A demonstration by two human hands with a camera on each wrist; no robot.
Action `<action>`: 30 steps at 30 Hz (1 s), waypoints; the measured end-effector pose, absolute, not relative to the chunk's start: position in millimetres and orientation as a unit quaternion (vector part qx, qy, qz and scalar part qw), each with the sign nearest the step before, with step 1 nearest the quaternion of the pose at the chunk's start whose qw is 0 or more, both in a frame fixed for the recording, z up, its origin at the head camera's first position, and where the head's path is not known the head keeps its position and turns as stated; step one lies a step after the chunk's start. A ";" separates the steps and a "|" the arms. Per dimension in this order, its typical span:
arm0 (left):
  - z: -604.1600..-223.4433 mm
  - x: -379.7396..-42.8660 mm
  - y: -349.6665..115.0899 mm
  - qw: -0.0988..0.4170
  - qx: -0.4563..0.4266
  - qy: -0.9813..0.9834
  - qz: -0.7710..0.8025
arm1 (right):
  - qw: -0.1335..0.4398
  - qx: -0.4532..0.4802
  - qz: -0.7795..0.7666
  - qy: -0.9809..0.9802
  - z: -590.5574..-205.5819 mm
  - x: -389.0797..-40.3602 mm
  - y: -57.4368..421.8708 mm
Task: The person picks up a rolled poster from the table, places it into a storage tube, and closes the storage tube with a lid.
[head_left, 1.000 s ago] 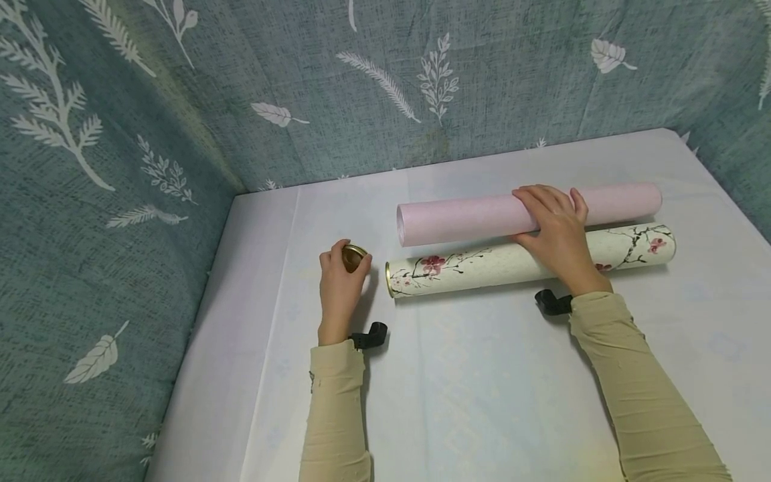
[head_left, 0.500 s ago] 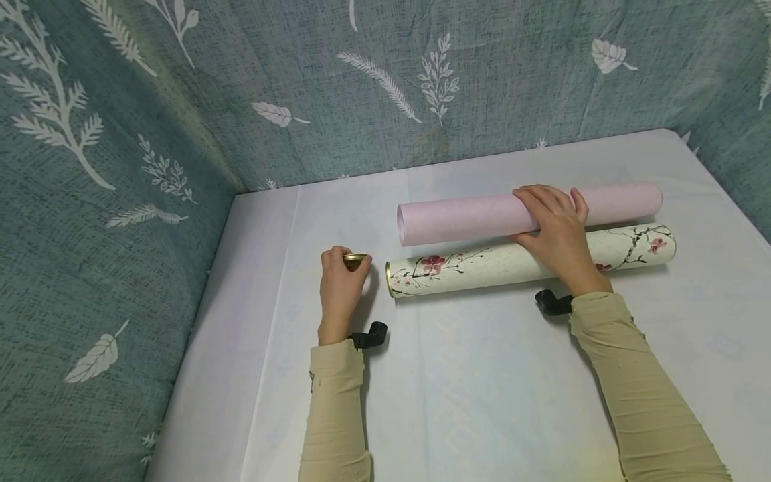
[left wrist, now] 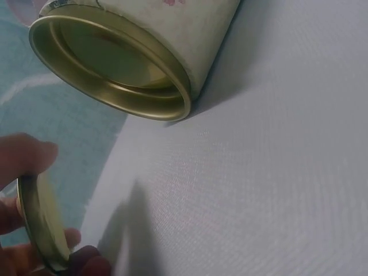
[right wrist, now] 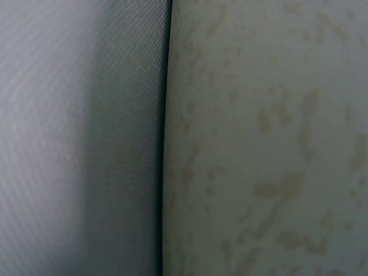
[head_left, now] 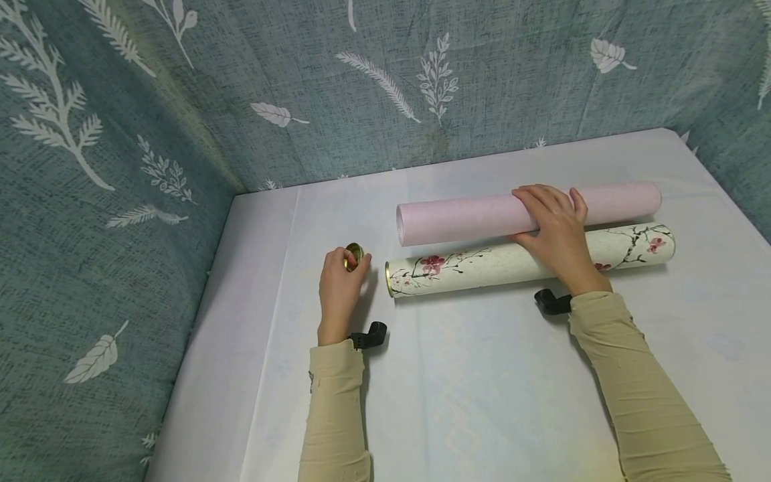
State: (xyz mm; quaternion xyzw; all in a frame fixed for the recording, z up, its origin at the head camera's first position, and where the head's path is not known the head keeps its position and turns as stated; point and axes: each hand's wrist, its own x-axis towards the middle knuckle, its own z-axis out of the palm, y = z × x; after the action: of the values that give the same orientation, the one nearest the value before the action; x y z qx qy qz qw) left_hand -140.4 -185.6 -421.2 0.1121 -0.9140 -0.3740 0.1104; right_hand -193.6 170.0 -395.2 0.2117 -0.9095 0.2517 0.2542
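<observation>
My left hand (head_left: 343, 288) pinches a small round gold metal lid (head_left: 355, 254) between thumb and fingers, just left of the floral tube's end. In the left wrist view the lid (left wrist: 43, 224) stands edge-on in the fingers. The floral cardboard tube (head_left: 470, 269), cream with plum blossoms, lies on the table; its near end has a gold metal rim (left wrist: 109, 108) around a recessed face. My right hand (head_left: 557, 241) grips a hollow pink roll (head_left: 464, 219) from above, behind the tube, with the wrist over the tube. In the right wrist view only the tube's speckled side (right wrist: 264, 138) and cloth show.
A white cloth covers the table (head_left: 482, 388). Green leaf-patterned fabric (head_left: 385, 87) hangs behind it and along the left side. Black wrist mounts (head_left: 370, 335) sit at both cuffs.
My left fingers have turned the lid: it tipped flatter half a second ago and is now tilted up again. The right hand, pink roll and floral tube have stayed in place.
</observation>
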 end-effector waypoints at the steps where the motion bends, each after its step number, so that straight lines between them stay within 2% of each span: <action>1: -421.6 -140.5 -185.6 0.113 0.112 -0.913 -0.376 | 0.255 0.212 0.251 -0.910 -395.3 -193.6 170.0; 13: -421.8 -141.2 -185.8 0.135 0.130 -0.897 -0.400 | 0.253 0.210 0.249 -0.911 -395.7 -194.2 170.0; 30: -421.4 -142.0 -186.8 0.077 0.095 -0.844 -0.522 | 0.254 0.210 0.253 -0.910 -395.3 -193.8 170.0</action>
State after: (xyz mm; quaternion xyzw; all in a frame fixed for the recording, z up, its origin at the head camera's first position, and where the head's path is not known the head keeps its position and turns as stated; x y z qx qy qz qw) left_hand -142.0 -186.8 -421.4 0.0951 -0.8439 -0.5223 0.0771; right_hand -193.8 170.0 -395.3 0.2102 -0.9095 0.2528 0.2543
